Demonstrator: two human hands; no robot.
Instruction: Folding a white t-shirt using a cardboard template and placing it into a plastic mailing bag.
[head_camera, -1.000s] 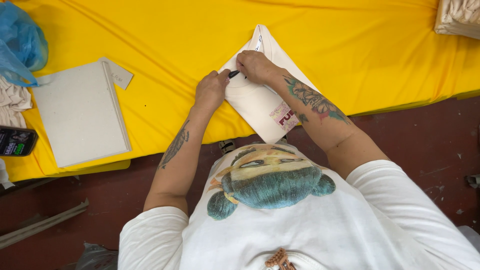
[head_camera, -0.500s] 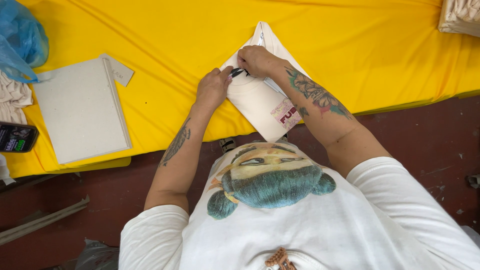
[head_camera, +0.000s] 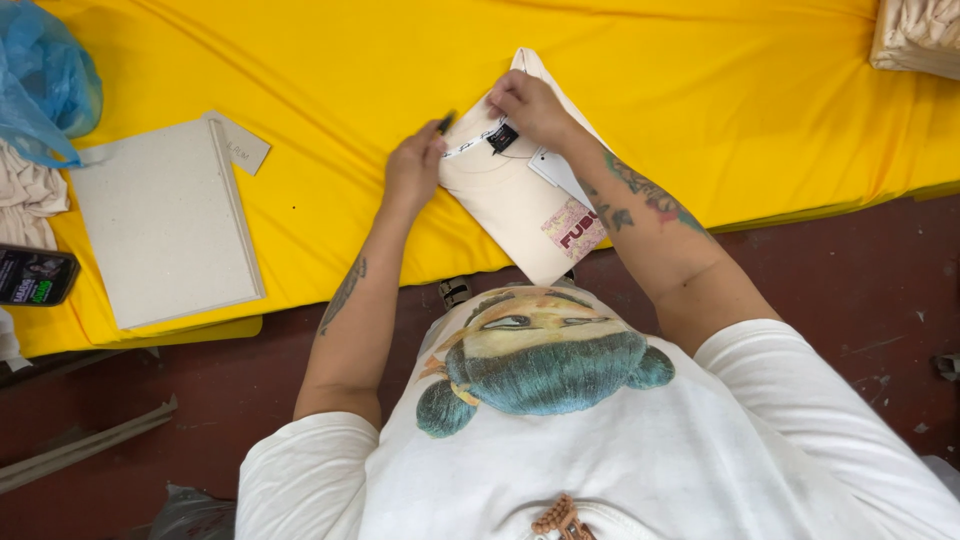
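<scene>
On the yellow cloth-covered table: folded cream cotton garment.
I see left hand pinching a small dark tool; right hand gripping the collar.

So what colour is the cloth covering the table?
Plain bright yellow cloth, clearest in the head view.

The person wears a white short-sleeved cotton T-shirt with a large print on the chest: a stylised head with teal hair in two side buns. The left forearm bears a dark tattoo on its near side. The right forearm carries a coloured tattoo in teal, red and dark ink.
</scene>
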